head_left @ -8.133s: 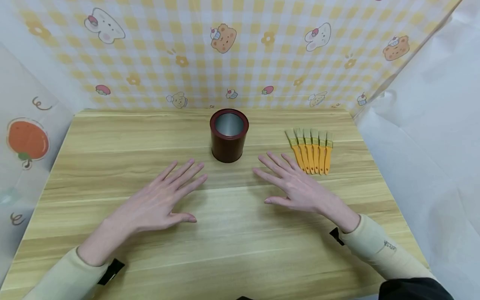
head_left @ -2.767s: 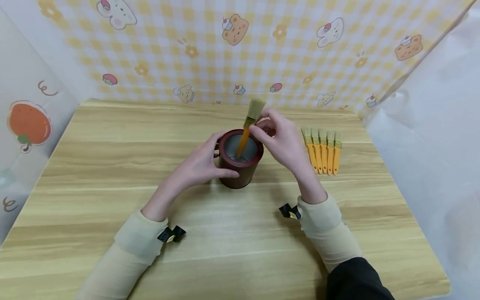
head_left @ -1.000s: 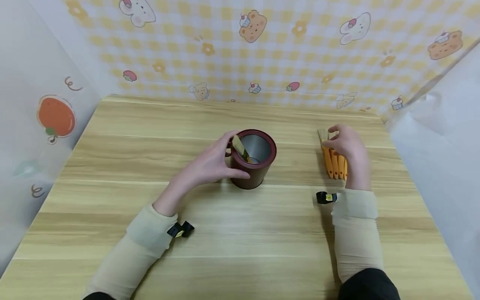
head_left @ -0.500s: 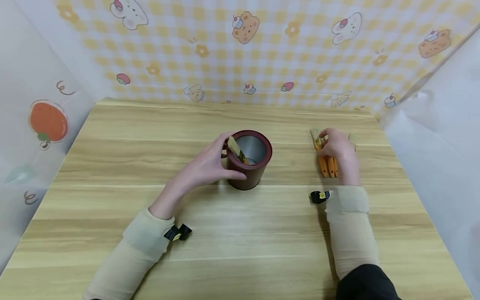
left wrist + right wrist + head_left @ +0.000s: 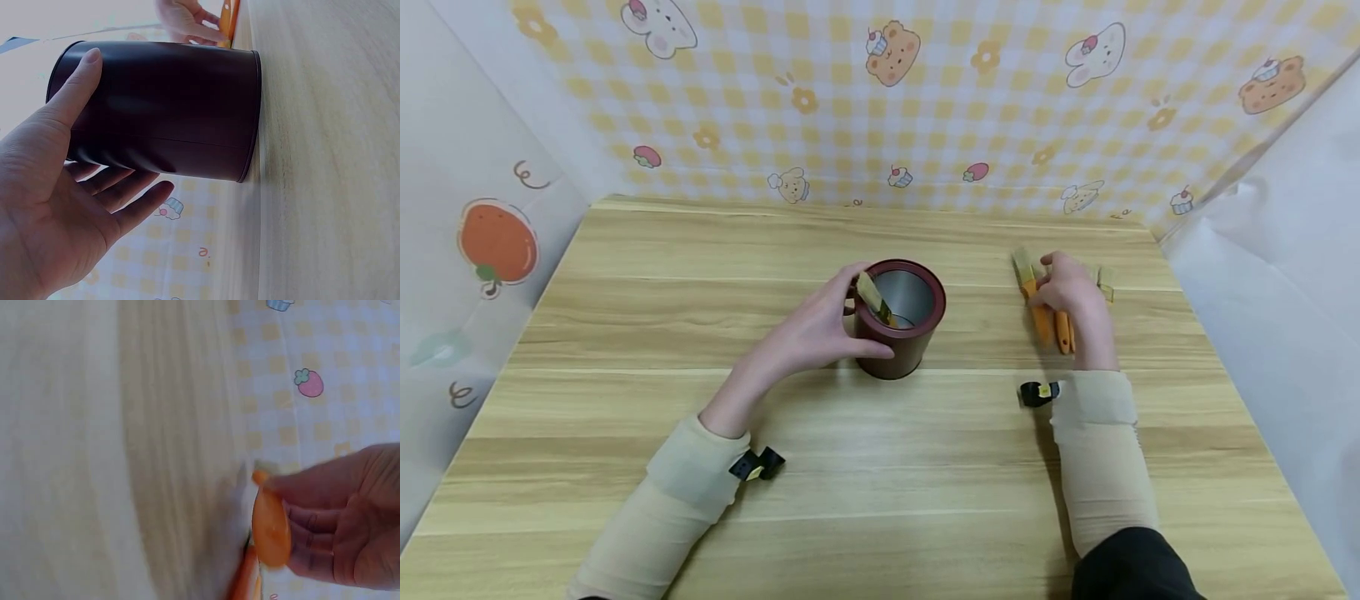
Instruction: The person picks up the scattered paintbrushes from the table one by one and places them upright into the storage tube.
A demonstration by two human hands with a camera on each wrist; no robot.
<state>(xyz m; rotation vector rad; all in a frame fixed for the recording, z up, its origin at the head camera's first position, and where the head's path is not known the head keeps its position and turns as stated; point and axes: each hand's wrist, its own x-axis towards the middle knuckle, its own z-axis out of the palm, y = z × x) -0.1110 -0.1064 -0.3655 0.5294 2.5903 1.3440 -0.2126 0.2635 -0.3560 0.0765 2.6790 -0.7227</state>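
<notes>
My left hand [image 5: 808, 333] grips a dark red-brown can [image 5: 891, 360] from its left side, thumb across the front and fingers behind. The can stands upright with its round mouth uppermost. Inside leans one paintbrush [image 5: 870, 292], pale bristles up against the left rim. Over at the right, my right hand [image 5: 1075, 292] pinches the leftmost paintbrush [image 5: 1023, 267] of a row, bristles pointing away from me. From the right wrist view, its orange handle [image 5: 272, 531] points at the camera, with thumb and fingers at its far part.
The other paintbrushes [image 5: 1063, 335] lie beneath and beside my right hand, partly hidden by it. A wooden tabletop [image 5: 880, 483] carries everything. Behind it rises a yellow-checked backdrop [image 5: 835, 133], with white sheets [image 5: 1285, 267] at the sides.
Both hands were spread over the table; the left took hold of the can, now nearer me. A paintbrush went from the row into it. My right hand returned to the row and pinched another.
</notes>
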